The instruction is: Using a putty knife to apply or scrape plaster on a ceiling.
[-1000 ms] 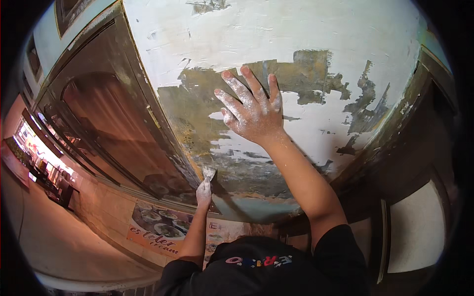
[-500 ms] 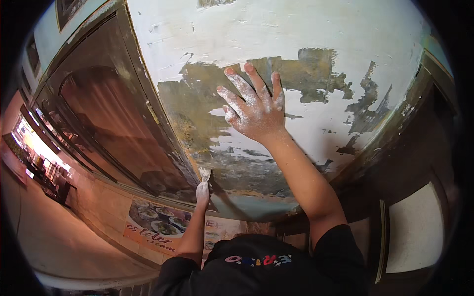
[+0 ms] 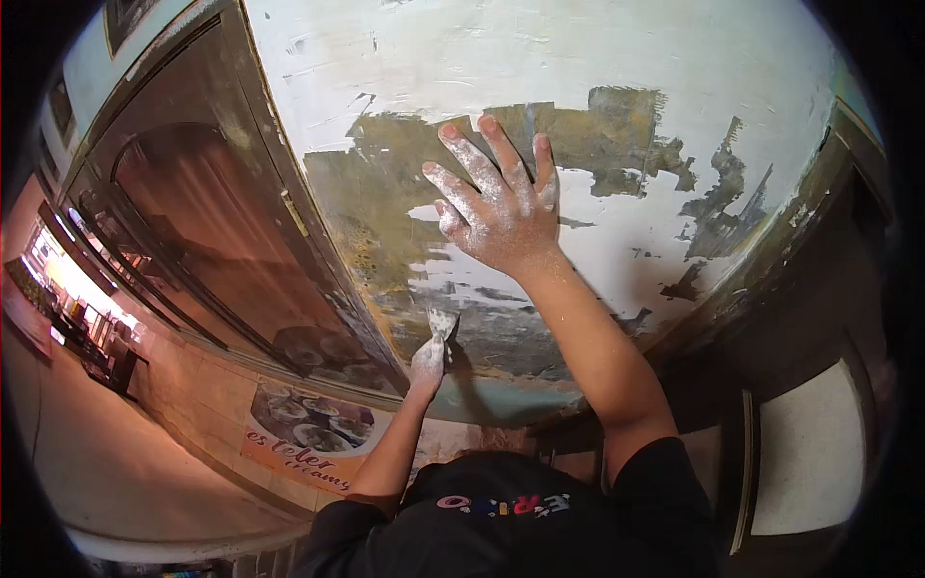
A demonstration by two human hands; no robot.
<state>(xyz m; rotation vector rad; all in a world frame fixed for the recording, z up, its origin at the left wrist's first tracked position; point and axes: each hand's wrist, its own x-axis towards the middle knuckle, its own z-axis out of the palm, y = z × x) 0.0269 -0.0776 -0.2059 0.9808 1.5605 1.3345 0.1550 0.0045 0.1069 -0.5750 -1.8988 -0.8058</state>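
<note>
My left hand point(image 3: 427, 368), dusted white, is closed round a putty knife point(image 3: 443, 323) whose blade is smeared with white filler. The blade meets the lower part of a wall point(image 3: 540, 58), on a grey streaked area left of the middle. Higher up and to the right, my right hand point(image 3: 509, 220) lies flat against the same wall with its fingers spread. White powder coats its fingers and back. Around both hands, white filler covers parts of the surface, while bare olive-grey patches point(image 3: 385, 183) show between.
Left of the wall stands a brown-framed door point(image 3: 193, 212) with a reddish, glossy panel. Below it, a printed food banner point(image 3: 308, 429) hangs. At the right are a dark frame edge point(image 3: 771, 241) and a pale panel point(image 3: 805, 453).
My left hand has moved right and slightly up with the putty knife, away from the door frame. My right hand stays pressed on the wall.
</note>
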